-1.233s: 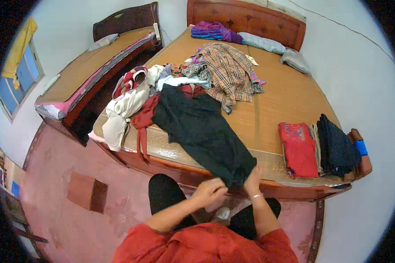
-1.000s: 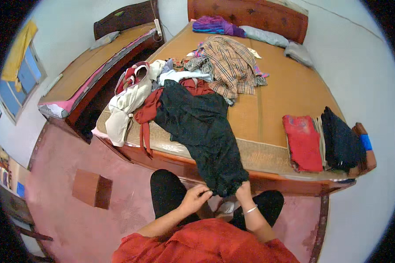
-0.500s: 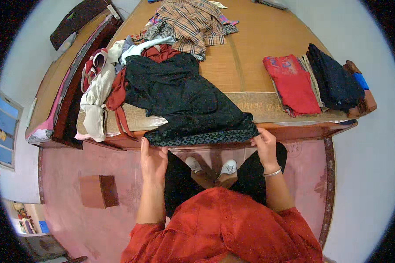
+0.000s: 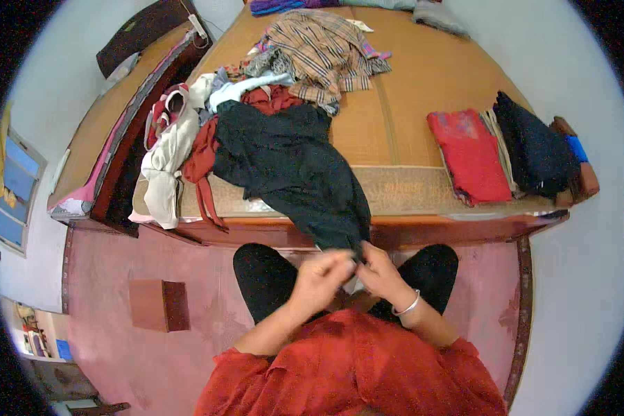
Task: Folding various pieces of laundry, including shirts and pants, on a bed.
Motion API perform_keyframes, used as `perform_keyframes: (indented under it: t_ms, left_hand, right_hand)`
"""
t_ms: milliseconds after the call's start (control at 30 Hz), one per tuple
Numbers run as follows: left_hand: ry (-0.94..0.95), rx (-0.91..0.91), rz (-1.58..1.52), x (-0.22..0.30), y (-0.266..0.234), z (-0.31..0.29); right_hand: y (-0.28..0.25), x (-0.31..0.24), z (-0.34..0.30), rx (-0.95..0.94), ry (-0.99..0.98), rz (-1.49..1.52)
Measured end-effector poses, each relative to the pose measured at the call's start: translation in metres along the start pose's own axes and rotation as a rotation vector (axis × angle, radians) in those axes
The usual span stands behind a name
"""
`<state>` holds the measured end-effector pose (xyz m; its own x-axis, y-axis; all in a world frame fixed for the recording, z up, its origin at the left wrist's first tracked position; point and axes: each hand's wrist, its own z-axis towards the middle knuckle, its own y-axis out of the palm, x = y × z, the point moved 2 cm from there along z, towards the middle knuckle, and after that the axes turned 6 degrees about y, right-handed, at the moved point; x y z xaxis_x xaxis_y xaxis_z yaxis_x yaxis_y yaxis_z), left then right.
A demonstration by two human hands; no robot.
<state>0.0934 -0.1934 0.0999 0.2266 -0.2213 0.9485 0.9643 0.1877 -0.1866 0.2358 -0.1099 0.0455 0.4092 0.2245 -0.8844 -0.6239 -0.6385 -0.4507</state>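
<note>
The fingers of the left hand (image 4: 324, 277) and right hand (image 4: 383, 276), close together above the person's lap, pinch the gathered lower end of a black garment (image 4: 291, 159); the left fingers are slightly blurred. From there the garment runs up over the edge of the bed (image 4: 423, 83), where most of it lies. Beside its upper part are a cream garment (image 4: 163, 173) and rust-red cloth (image 4: 201, 152), with a plaid shirt (image 4: 319, 48) beyond. Well to the right lie a folded red garment (image 4: 469, 156) and dark folded clothes (image 4: 537, 149). A brown box (image 4: 149, 305) stands on the pink floor (image 4: 215, 333), left of the person.
</note>
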Motion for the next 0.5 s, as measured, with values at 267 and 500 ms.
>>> perform_keyframes:
  t_ms: [267, 500]
  left_hand:
    - [-0.039, -0.576, -0.286, 0.012, 0.023, -0.013]
    - [-0.014, -0.787, -0.524, 0.022, 0.039, -0.014]
  right_hand:
    - [-0.008, 0.031, 0.035, 0.107, -0.141, 0.063]
    - [0.002, -0.013, 0.027, 0.055, -0.18, 0.413]
